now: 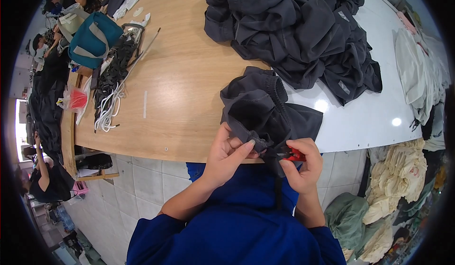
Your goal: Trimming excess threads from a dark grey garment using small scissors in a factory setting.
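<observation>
My left hand [226,155] pinches, thumb and forefinger closed, the gathered edge of a charcoal-grey, soft fabric garment [265,105], which lies bunched at the near edge of the pale wood-grain tabletop [180,75]. My right hand [305,166] curls closed round a small red-handled hand tool [297,154], probably thread snips, just beside that edge; I cannot tell whether its blades are apart. The step in hand looks like trimming at the seam. The next move, I judge, calls for holding the edge taut and nipping only loose thread, clear of cloth and thumb.
</observation>
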A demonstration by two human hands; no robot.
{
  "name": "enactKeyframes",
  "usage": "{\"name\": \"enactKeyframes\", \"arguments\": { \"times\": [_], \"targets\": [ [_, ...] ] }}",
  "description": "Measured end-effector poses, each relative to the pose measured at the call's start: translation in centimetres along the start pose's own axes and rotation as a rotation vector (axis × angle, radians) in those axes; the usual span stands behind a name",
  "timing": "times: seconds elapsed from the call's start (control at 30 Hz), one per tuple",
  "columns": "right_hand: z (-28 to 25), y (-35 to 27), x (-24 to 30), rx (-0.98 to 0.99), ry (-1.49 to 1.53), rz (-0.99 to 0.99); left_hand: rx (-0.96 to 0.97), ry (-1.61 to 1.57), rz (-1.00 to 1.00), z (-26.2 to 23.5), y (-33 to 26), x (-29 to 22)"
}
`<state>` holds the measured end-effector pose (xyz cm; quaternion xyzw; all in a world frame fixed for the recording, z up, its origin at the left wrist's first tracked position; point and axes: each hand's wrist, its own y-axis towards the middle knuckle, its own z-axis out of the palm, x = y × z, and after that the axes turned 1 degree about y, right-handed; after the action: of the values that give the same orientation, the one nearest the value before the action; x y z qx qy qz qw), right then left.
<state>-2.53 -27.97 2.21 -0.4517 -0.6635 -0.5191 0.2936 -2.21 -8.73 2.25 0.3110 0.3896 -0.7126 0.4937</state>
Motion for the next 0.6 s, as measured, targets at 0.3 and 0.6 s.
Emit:
{"name": "enactKeyframes", "arguments": {
  "times": [0.3, 0.6],
  "targets": [
    [3.2, 0.1, 0.2, 0.198, -0.063, -0.283, -0.066, -0.125, -0.089, -0.3, 0.5, 0.2],
    [2.2, -1.4, -1.2, -0.021, 0.199, 0.037, -0.119, -0.132, -0.197, -4.0, 0.6, 0.3]
  ]
}}
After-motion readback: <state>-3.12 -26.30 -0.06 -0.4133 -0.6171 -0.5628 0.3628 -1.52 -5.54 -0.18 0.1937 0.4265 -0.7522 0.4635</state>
